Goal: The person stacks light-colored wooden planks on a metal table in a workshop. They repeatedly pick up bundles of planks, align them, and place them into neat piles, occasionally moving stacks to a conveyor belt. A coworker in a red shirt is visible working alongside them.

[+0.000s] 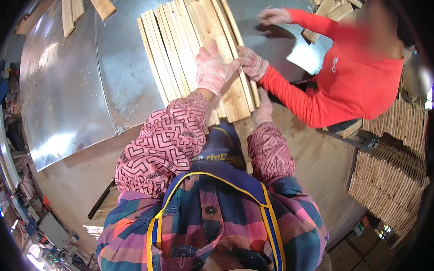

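Several pale wooden boards (pixel 201 27) lie side by side on the metal table, their near ends jutting over its front edge. My left hand (pixel 214 71), in a white and pink knit glove, rests open on top of them with its fingers apart. At the right edge of the boards, near their close end, my gloved right hand (pixel 263 108) touches the side of the outermost board; most of its fingers are hidden. A co-worker's gloved hand (pixel 252 63) is on the same right edge, close to my left thumb.
The sheet-metal table (pixel 61 87) spreads left. Loose planks (pixel 99 2) lie at its far left, more wood pieces (pixel 333 10) at the far right. A co-worker in a red top (pixel 319 91) stands right, other hand (pixel 274 16) raised over the table. Stacked slats (pixel 393 165) stand behind.
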`<state>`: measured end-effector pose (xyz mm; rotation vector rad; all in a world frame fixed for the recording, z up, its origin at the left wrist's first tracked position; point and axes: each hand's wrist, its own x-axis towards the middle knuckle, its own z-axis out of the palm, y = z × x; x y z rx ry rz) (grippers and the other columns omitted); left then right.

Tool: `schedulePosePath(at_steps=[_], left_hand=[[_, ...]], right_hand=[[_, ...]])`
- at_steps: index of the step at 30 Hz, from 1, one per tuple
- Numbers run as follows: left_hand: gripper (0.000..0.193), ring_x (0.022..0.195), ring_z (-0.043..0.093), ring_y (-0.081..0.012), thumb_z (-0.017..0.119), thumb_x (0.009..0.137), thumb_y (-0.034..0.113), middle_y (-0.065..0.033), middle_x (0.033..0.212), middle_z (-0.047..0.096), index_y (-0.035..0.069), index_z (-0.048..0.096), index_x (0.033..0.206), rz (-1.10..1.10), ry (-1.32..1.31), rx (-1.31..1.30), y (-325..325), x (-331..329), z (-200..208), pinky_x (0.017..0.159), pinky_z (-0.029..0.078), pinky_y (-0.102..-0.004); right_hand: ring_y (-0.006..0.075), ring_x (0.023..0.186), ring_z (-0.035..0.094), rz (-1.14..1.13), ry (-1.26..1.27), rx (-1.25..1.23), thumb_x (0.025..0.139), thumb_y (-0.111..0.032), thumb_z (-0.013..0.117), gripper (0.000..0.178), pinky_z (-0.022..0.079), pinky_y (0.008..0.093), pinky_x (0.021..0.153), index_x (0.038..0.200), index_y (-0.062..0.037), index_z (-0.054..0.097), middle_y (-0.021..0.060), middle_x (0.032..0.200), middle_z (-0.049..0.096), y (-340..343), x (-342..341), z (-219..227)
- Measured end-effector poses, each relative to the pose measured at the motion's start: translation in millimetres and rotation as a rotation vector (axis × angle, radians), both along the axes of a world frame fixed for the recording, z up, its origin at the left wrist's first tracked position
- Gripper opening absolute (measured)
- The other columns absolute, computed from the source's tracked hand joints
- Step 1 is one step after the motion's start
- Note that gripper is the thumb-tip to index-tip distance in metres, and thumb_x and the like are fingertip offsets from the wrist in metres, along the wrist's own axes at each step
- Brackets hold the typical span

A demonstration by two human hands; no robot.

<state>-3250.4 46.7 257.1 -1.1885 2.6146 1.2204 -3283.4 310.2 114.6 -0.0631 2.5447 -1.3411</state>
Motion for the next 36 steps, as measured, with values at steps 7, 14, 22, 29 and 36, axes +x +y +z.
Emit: schedulePosePath(at_steps=[7,14,22,29,36], left_hand=[[0.098,0.143,0.03,-0.0464,0.074,0.081,0.053,-0.0323,0.151,0.034,0.0,0.032,0.153,0.1,0.038,-0.373,-55,72,-41,0.12,0.026,-0.0495],[0.09,0.147,0.025,-0.0455,0.068,0.084,0.047,-0.0287,0.159,0.028,0.004,0.033,0.155,0.034,0.026,-0.146,-26,35,-3,0.121,0.025,-0.0454],[0.102,0.149,0.02,-0.047,0.069,0.08,0.056,-0.0261,0.164,0.017,0.009,0.025,0.159,0.016,-0.163,-0.325,-8,-52,-40,0.123,0.018,-0.0496],[0.108,0.142,0.038,-0.0388,0.078,0.071,0.017,-0.0301,0.156,0.032,0.004,0.018,0.159,0.296,0.26,0.469,-59,-51,2,0.112,0.04,-0.0451],[0.071,0.091,0.07,-0.0262,0.051,0.081,0.003,-0.0141,0.107,0.068,0.0,0.04,0.151,0.284,0.756,0.819,-198,54,-33,0.087,0.059,-0.0344]], right_hand=[[0.0315,0.126,0.059,0.561,-0.236,0.412,0.098,-0.043,0.053,0.05,0.045,0.039,0.105,0.137,-0.0129,0.061,0.0182,0.132,0.064,-17,-70,58],[0.0376,0.128,0.056,0.532,-0.223,0.5,0.089,-0.069,0.054,0.083,0.04,0.0414,0.108,0.143,-0.0065,0.053,0.0236,0.133,0.062,-163,-113,82],[0.0382,0.129,0.055,0.634,-0.268,0.464,0.095,-0.068,0.046,0.076,0.038,0.0408,0.111,0.144,-0.0105,0.054,0.0207,0.139,0.059,-126,-146,44],[0.0323,0.129,0.055,0.813,-0.247,0.544,0.108,-0.027,0.035,0.041,0.045,0.0401,0.108,0.145,-0.0181,0.052,0.0157,0.144,0.055,-121,-136,70],[0.0242,0.141,0.045,0.609,-0.359,0.21,0.101,-0.045,0.05,0.059,0.031,0.0318,0.118,0.142,-0.003,0.055,0.0146,0.15,0.051,-87,-175,58]])
